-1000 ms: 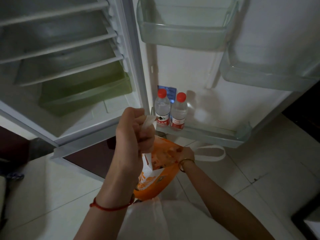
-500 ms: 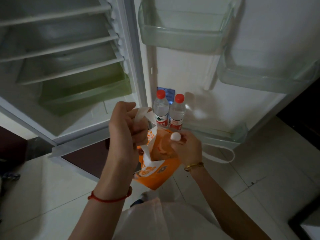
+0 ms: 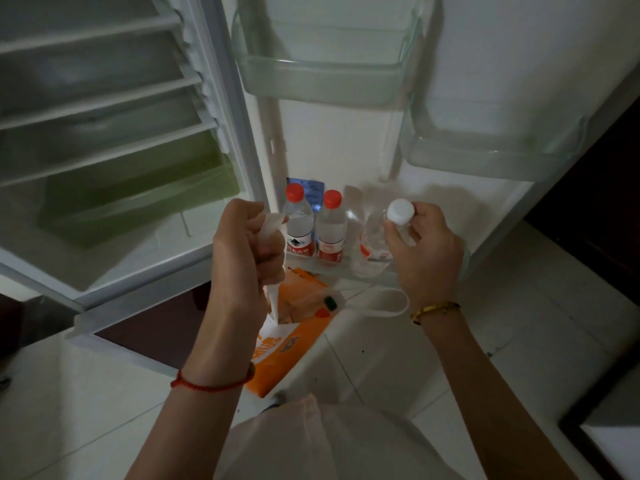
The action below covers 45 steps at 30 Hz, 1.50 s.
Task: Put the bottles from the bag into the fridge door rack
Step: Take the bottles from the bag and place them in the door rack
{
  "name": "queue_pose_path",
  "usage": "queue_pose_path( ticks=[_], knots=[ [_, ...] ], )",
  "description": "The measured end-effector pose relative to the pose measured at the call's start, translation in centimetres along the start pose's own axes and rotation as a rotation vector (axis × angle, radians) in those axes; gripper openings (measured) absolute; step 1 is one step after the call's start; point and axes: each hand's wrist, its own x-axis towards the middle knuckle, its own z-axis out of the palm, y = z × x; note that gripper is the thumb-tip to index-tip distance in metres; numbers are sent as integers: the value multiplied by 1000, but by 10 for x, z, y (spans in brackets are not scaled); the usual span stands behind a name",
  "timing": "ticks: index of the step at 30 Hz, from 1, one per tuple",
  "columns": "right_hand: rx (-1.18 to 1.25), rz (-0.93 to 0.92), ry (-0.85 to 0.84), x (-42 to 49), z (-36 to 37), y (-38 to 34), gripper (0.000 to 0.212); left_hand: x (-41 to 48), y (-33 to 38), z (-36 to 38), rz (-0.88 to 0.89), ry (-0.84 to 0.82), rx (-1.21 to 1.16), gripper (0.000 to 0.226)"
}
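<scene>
Two red-capped water bottles [image 3: 300, 225] [image 3: 330, 230] stand side by side at the left of the bottom door rack [image 3: 391, 277]. My right hand [image 3: 424, 252] grips a clear bottle with a white cap [image 3: 372, 245] near its neck, held just right of those two at the rack. An orange and white bag [image 3: 294, 327] hangs open below, and my left hand [image 3: 244, 251] is shut on its white handle. The bag's other handle [image 3: 384, 308] droops loose to the right. What lies inside the bag is hidden.
The fridge door stands open with an upper rack [image 3: 322, 81] and a middle rack [image 3: 491, 154]. On the left are white fridge shelves [image 3: 104, 105] and a green drawer [image 3: 138, 199]. White floor tiles [image 3: 467, 341] lie below. Dark furniture [image 3: 602, 188] sits at the right.
My right hand came up out of the bag holding the white-capped bottle and moved it right and up to the door rack. My left hand kept hold of the bag handle.
</scene>
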Motion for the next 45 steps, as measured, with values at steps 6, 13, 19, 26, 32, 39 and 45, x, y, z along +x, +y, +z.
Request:
queue_pose_path(
  ticks=[6,13,19,26,32,39,45],
  knots=[
    [-37,-16,14,20,15,14,31,3,-1,-13,-15,54,17,31],
    [-145,26,-119,29,45,33,33,1,-4,-20,-15,3,14,33],
    [-240,66,-214,26,60,42,39,-2,-5,-17,-32,-25,-10,34],
    [-206,151,-308,30,62,36,48,-9,-7,-8,-27,-41,-10,31],
    [-84,177,-271,-24,50,54,26,-17,-8,-1,-14,-75,7,37],
    [-392,392,-1087,-79,66,100,24,-24,-15,4,-13,-74,37,36],
    [-303,442,-1203,-92,65,103,45,-30,-23,5,-6,-78,68,43]
  ],
)
